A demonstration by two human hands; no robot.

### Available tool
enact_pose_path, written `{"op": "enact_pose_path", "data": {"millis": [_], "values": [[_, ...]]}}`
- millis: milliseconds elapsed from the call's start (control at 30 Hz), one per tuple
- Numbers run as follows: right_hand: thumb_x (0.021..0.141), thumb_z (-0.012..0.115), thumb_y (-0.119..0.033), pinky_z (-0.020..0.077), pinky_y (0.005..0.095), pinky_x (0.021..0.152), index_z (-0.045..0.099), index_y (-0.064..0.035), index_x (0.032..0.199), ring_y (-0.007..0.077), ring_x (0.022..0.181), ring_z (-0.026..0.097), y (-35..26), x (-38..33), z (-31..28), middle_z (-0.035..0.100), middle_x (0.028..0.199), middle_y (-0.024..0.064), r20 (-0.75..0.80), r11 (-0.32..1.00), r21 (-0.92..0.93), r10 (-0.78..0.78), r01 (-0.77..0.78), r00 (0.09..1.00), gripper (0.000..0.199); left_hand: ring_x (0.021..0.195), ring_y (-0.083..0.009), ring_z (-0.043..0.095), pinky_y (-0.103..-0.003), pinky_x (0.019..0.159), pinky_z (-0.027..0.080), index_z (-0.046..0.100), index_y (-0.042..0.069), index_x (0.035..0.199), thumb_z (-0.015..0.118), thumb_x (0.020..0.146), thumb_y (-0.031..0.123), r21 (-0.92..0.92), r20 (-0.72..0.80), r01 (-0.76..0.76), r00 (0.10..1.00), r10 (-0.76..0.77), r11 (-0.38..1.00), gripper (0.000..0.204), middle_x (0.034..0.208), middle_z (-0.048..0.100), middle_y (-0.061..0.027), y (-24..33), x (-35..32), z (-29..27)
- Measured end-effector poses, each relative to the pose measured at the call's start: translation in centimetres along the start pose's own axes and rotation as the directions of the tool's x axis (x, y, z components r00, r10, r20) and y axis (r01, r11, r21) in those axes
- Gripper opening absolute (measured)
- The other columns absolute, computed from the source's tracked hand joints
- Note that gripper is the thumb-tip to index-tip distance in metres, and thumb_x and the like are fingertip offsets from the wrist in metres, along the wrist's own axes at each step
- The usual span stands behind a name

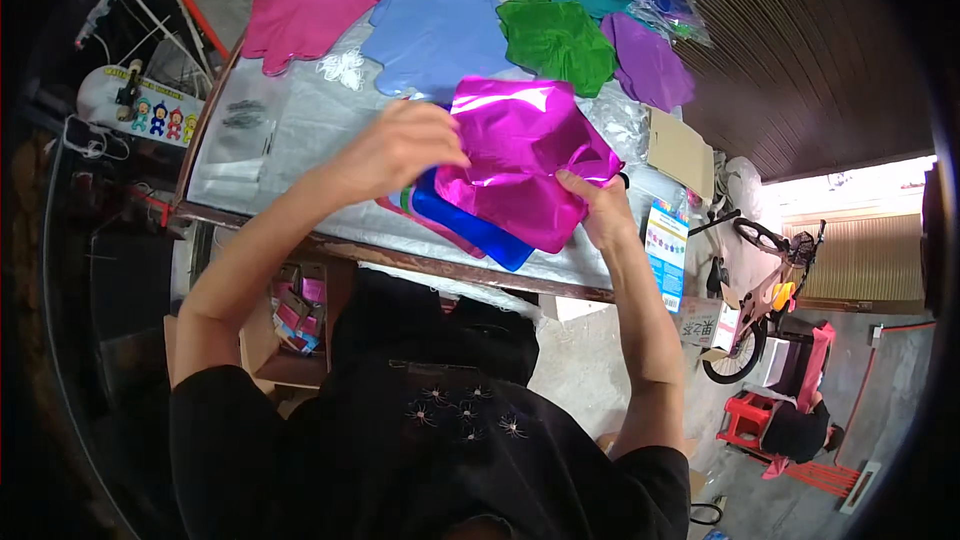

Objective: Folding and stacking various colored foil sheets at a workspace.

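A shiny magenta foil balloon (512,155), flat and uninflated, is held up over the near part of the table. My right hand (607,210) grips its lower right side, with the thumb on top and the fingers hidden underneath. Beside its left edge is my left hand (410,145), fingers curled; whether it pinches anything is not visible. Beneath the magenta one, a blue foil balloon (480,227) and a pinkish-red one (437,225) stick out toward me, with a bit of green showing.
Flat foil pieces lie across the back of the table: pink (312,15), light blue (437,35), green (560,43) and purple (648,62). White ribbon (342,68) lies near them. At right are a cardboard piece (681,152) and blue packaging (665,260). An open carton (262,325) stands below the table.
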State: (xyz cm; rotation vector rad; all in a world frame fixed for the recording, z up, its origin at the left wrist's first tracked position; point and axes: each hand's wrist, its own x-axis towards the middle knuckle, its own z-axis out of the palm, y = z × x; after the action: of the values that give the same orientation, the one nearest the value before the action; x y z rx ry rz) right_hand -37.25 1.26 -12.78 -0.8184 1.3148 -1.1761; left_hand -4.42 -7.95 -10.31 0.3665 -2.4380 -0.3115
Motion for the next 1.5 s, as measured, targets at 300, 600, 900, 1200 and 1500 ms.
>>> {"op": "enact_pose_path", "data": {"millis": [300, 600, 900, 1200, 1500], "values": [[0.085, 0.075, 0.0, 0.0558, 0.0322, 0.082, 0.07, -0.0028, 0.111, 0.0165, 0.087, 0.07, 1.7, -1.2, 1.8, 0.073, 0.101, 0.0065, -0.049, 0.996, -0.084, -0.036, 0.032, 0.998, 0.027, 0.101, -0.033, 0.064, -0.04, 0.089, 0.05, 0.072, 0.004, 0.107, 0.07, 0.086, 0.006, -0.069, -0.299, 0.593, 0.755, -0.583, 0.803, 0.022, 0.105, 0.07, -0.014, 3.4, -9.5, -1.7], [0.085, 0.076, -0.001, 0.0557, 0.032, 0.079, 0.069, 0.0011, 0.111, 0.0162, 0.086, 0.07, 2.7, -1.4, 1.2, 0.073, 0.101, 0.0067, -0.051, 0.992, -0.126, -0.025, 0.019, 0.998, 0.027, 0.121, -0.0246, 0.055, -0.04, 0.102, 0.037, 0.072, 0.008, 0.11, 0.076, 0.085, 0.027, 0.006, -0.075, 0.396, 0.916, -0.394, 0.918, 0.032, 0.121, 0.066, -0.0044, 8.5, -5.3, 4.7], [0.085, 0.078, -0.022, 0.0524, 0.039, 0.083, 0.063, 0.0058, 0.117, 0.0339, 0.096, 0.068, -5.4, -6.7, 4.5, 0.07, 0.111, 0.0206, -0.033, -0.037, -0.998, -0.32, -0.047, 0.947, 0.045, 0.124, -0.0237, 0.053, -0.04, 0.103, 0.035, 0.071, 0.009, 0.11, 0.076, 0.084, 0.029, 0.004, -0.02, 0.418, 0.908, -0.418, 0.908, 0.033, 0.123, 0.065, -0.0027, 8.3, -5.1, 4.8], [0.087, 0.074, -0.032, 0.0336, 0.0509, 0.114, 0.054, -0.0034, 0.139, 0.0367, 0.137, 0.045, 1.1, -4.6, 4.5, 0.049, 0.147, 0.0176, 0.513, -0.108, -0.857, -0.282, 0.505, 0.811, 0.063, 0.12, -0.0251, 0.056, -0.042, 0.102, 0.038, 0.072, 0.007, 0.108, 0.077, 0.083, 0.025, -0.036, -0.043, 0.472, 0.88, -0.473, 0.881, 0.031, 0.119, 0.067, -0.0047, 7.5, -5.6, 4.3], [0.088, 0.074, -0.031, 0.0327, 0.0518, 0.115, 0.054, -0.0043, 0.139, 0.0352, 0.137, 0.047, -2.4, -4.2, 2.8, 0.049, 0.148, 0.0167, 0.498, 0.103, -0.839, -0.253, 0.535, 0.829, 0.061, 0.099, -0.0287, 0.064, -0.041, 0.083, 0.051, 0.072, 0.003, 0.098, 0.073, 0.084, 0.012, -0.081, -0.188, 0.489, 0.848, -0.495, 0.869, 0.016, 0.107, 0.07, -0.0087, 0.0, -2.0, -0.4]]}}
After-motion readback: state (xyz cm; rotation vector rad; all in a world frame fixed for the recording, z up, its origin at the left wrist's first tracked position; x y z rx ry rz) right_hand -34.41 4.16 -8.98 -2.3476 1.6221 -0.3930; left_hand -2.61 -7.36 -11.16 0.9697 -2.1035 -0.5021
